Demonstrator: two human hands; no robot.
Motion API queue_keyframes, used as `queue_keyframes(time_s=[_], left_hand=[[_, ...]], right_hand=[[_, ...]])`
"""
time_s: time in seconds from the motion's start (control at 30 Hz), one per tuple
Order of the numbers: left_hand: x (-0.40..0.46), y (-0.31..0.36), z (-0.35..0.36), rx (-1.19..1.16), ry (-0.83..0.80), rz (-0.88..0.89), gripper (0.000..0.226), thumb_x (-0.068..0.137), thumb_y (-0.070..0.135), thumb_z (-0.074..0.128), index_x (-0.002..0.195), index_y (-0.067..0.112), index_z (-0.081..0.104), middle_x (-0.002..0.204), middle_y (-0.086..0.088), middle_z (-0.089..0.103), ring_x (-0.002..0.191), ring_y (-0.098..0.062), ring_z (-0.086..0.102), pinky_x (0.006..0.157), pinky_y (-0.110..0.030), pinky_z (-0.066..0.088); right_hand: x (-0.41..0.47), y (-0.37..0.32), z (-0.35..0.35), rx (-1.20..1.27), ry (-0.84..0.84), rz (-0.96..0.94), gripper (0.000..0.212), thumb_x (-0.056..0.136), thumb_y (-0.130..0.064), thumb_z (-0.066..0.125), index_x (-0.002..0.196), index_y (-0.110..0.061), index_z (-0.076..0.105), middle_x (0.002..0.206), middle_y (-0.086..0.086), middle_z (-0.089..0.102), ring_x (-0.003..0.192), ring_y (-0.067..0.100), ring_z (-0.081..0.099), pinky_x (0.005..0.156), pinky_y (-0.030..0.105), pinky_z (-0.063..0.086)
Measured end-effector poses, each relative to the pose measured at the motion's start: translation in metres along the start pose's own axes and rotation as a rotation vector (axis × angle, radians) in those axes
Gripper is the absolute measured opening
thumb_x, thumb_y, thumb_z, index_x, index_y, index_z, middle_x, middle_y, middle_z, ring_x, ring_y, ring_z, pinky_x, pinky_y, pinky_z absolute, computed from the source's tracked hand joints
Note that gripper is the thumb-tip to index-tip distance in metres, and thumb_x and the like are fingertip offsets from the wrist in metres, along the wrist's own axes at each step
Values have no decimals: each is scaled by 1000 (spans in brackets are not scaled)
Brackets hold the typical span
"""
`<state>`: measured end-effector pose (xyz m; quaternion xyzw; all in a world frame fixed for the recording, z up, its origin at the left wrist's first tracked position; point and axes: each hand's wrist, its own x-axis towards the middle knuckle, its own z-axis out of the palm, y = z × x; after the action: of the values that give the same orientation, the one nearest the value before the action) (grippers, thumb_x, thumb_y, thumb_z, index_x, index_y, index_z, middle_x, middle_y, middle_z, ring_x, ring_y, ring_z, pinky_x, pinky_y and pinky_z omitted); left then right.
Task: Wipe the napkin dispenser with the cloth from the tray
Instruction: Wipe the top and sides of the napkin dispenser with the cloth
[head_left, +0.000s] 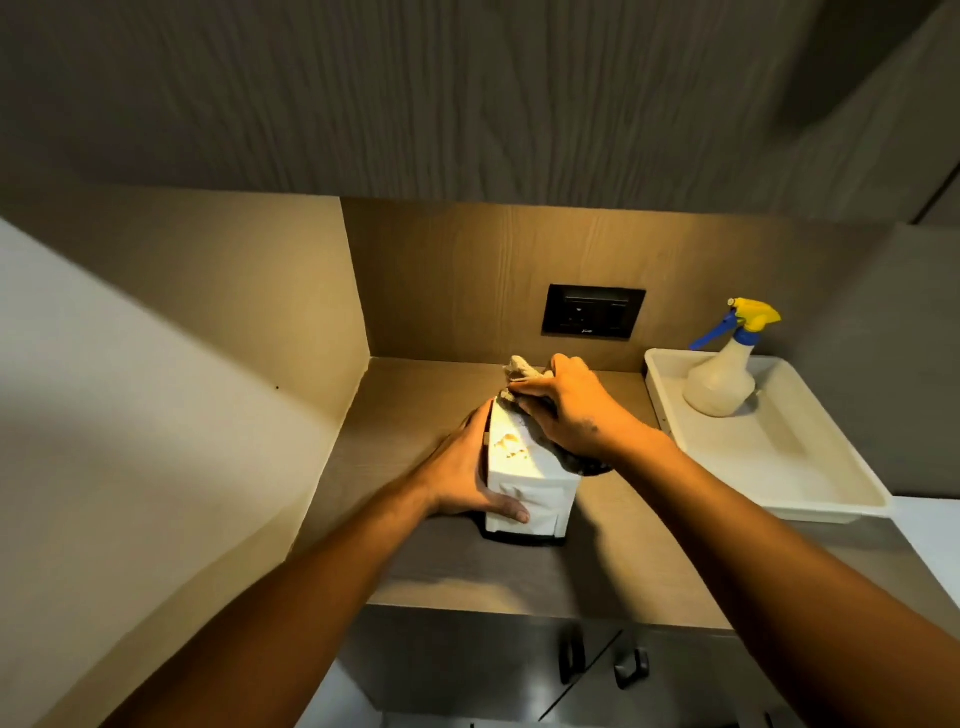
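Observation:
A white napkin dispenser (524, 470) with a dark base stands on the wooden counter, napkins showing at its front. My left hand (467, 475) grips its left side, thumb across the front lower corner. My right hand (566, 410) presses a crumpled pale cloth (522, 371) onto the dispenser's top far edge; part of the cloth sticks out beyond my fingers. The white tray (810, 467) lies to the right.
A spray bottle (722, 374) with a blue and yellow trigger stands in the tray's far corner. A dark wall socket (593, 312) sits behind the dispenser. A side wall closes the counter (415, 561) on the left. Cabinet handles (631, 667) are below.

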<state>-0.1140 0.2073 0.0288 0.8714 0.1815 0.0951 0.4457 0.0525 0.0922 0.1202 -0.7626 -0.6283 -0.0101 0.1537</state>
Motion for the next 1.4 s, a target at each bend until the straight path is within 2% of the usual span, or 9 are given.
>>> queue_keyframes(time_s=[0.17, 0.37, 0.53, 0.77, 0.97, 1.1, 1.17, 1.3, 1.4], left_hand=[[-2, 1, 0, 1, 19, -12, 131, 40, 66, 102, 146, 56, 24, 132, 28, 53, 120, 6, 55, 101, -36, 55], [-4, 2, 2, 0, 24, -34, 129, 43, 68, 99, 146, 50, 25, 131, 27, 53, 121, 0, 56, 101, -39, 55], [-3, 2, 4, 4, 37, -4, 137, 43, 63, 102, 153, 44, 23, 140, 18, 53, 127, -5, 55, 105, -43, 53], [-2, 3, 5, -20, 45, -42, 133, 45, 62, 101, 152, 40, 25, 140, 12, 53, 128, -10, 55, 105, -49, 53], [-4, 4, 5, -24, 41, 3, 130, 47, 59, 102, 152, 39, 28, 139, 18, 54, 127, -3, 54, 106, -43, 53], [-2, 4, 8, -45, 52, -7, 138, 49, 53, 103, 158, 34, 20, 150, 6, 47, 135, -12, 49, 109, -46, 50], [-3, 4, 7, -44, 51, -12, 137, 49, 55, 102, 157, 33, 20, 149, 6, 48, 133, -11, 49, 109, -46, 50], [-5, 3, 7, -17, 39, 7, 118, 47, 66, 98, 145, 39, 38, 137, 15, 54, 123, 0, 54, 105, -41, 53], [-5, 4, 8, -12, 43, 25, 126, 48, 65, 99, 152, 35, 34, 144, 14, 50, 127, 1, 50, 106, -37, 51]], right_hand=[[-23, 8, 1, 60, 0, -145, 36, 92, -45, 47, 125, -35, 58, 92, 0, 41, 84, 17, 40, 63, 26, 33], [-2, 2, -1, 44, 14, -52, 33, 96, -34, 50, 127, -32, 59, 95, 6, 41, 87, 22, 44, 69, 32, 43], [-34, 4, 0, 94, -30, -241, 33, 93, -34, 53, 125, -30, 61, 91, 1, 38, 83, 15, 34, 64, 17, 27], [-4, 2, -6, 101, -30, -20, 33, 94, -29, 55, 124, -18, 61, 96, 6, 40, 90, 25, 47, 66, 27, 37], [-41, 1, -8, 121, -120, -325, 37, 94, -43, 46, 126, -30, 60, 94, -2, 38, 86, 12, 34, 67, 15, 28], [-27, 25, -12, 40, -64, -151, 34, 93, -27, 54, 127, -25, 61, 97, 9, 47, 86, 20, 39, 64, 25, 30], [-12, 18, -12, 26, -81, -102, 35, 94, -25, 55, 128, -22, 61, 101, 8, 46, 89, 20, 40, 64, 20, 29], [-19, -13, -9, 53, -124, -297, 36, 95, -34, 52, 129, -28, 60, 96, 4, 41, 91, 19, 37, 68, 28, 32], [-49, -12, -11, 80, -151, -371, 36, 94, -43, 48, 127, -34, 59, 102, 1, 45, 95, 15, 39, 74, 23, 36]])
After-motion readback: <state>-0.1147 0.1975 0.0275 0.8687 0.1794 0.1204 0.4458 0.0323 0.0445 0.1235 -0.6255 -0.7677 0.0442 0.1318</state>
